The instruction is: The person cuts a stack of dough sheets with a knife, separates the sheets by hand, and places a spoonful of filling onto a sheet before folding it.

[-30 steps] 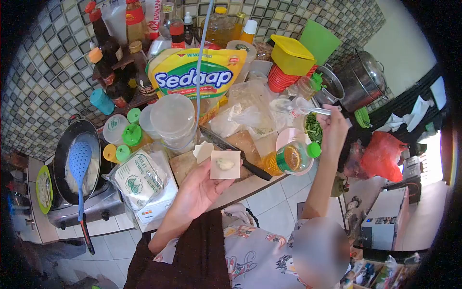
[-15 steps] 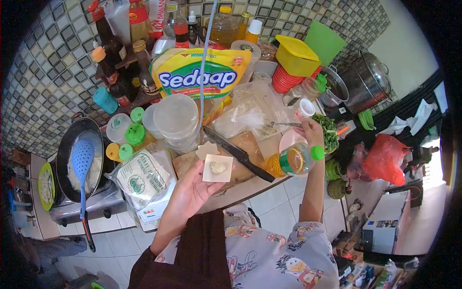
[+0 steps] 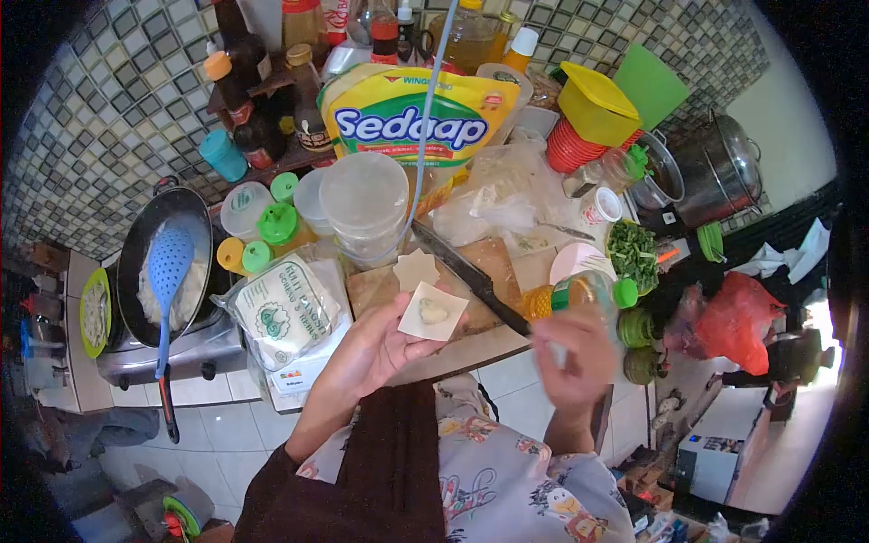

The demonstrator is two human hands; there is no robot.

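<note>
On the fingers of my left hand rests a square dough wrapper with a small lump of pale filling in its middle. My right hand is smeared by motion in front of the oil bottle; its finger positions are unclear. Behind the wrapper, star-like wrapper pieces lie on the wooden board. A large knife lies across the board, its dark handle toward my right hand. A spoon rests on the plastic bag.
At the left, a blue slotted spatula lies in a black wok on the stove. A wrapper packet sits on a scale. Clear containers, a bowl of chopped greens and a white cup stand farther back.
My right hand has left the spoon and moved down toward me, below the oil bottle. The wrapper in my left hand is tilted differently. The whole view has shifted slightly.
</note>
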